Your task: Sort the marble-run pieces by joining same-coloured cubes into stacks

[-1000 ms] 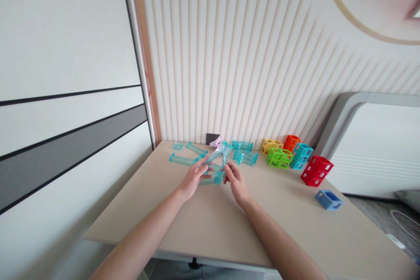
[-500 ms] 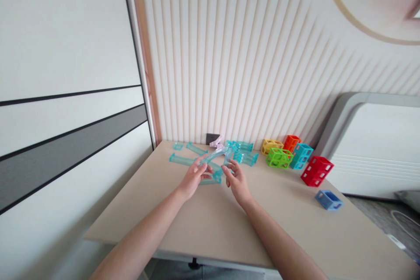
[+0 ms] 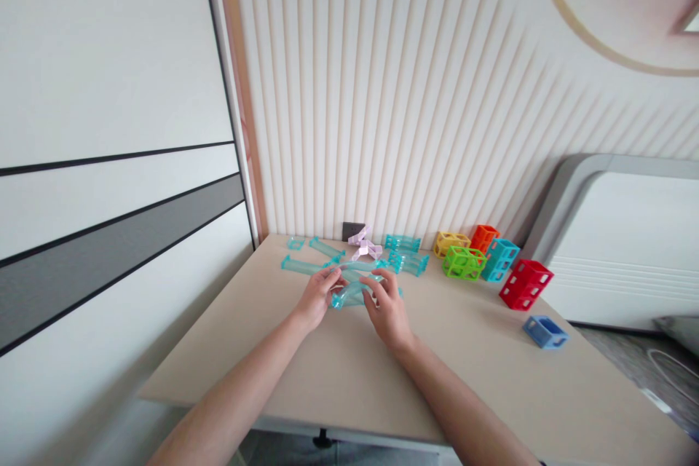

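Note:
Both my hands meet over a clear teal track piece (image 3: pixel 352 293) near the middle of the beige table (image 3: pixel 349 364). My left hand (image 3: pixel 315 296) grips its left end with curled fingers. My right hand (image 3: pixel 386 306) closes on its right end, thumb on top. The piece lies low, close to the table top. More teal track pieces (image 3: pixel 306 266) lie just behind my hands, and a pale pink piece (image 3: pixel 363 243) sits near the wall.
Coloured lattice blocks stand at the right back: yellow (image 3: pixel 451 242), orange (image 3: pixel 485 237), green (image 3: pixel 464 262), teal (image 3: pixel 500 259) and red (image 3: pixel 525 284). A blue block (image 3: pixel 545 331) lies nearer the right edge. A ribbed wall rises behind the table.
The teal pieces I held raised and tilted have come down low to the table. Both hands have closed in on one piece, the right hand shifting slightly left.

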Demonstrator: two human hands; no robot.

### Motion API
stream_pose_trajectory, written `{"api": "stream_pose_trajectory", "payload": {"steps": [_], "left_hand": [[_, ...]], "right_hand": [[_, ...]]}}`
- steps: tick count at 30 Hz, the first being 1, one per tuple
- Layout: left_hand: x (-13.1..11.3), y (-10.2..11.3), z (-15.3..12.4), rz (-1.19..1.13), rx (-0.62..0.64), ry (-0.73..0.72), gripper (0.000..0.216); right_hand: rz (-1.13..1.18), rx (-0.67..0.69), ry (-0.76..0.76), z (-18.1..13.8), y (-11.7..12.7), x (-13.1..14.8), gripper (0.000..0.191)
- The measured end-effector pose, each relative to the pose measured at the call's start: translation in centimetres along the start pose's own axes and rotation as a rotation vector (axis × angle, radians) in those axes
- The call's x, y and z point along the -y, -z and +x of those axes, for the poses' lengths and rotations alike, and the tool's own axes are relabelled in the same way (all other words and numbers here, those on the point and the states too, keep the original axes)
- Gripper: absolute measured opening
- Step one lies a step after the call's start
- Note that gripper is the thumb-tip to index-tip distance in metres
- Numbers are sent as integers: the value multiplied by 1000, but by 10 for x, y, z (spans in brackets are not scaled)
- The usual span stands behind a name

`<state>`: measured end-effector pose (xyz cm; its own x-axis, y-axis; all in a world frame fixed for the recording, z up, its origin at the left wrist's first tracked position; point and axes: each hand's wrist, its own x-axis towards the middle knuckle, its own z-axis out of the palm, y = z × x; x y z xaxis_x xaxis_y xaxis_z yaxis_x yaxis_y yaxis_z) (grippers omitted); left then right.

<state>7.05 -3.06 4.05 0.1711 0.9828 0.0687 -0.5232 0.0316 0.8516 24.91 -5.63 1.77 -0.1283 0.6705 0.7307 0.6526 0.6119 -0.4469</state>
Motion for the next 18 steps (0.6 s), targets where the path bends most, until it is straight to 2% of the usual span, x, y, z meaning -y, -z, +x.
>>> {"api": "stream_pose_trajectory", "payload": {"steps": [6, 13, 18], "left_hand": [[-2, -2, -2, -53, 17, -14, 35], [2, 2, -1, -103, 113, -60, 37], [5, 3, -1, -91, 125, -60, 38]], "right_hand": [[-150, 1, 11, 0, 3, 3, 33], [-166, -21, -49, 1, 2, 2, 32], [-160, -25, -83, 1, 2, 2, 31]]}}
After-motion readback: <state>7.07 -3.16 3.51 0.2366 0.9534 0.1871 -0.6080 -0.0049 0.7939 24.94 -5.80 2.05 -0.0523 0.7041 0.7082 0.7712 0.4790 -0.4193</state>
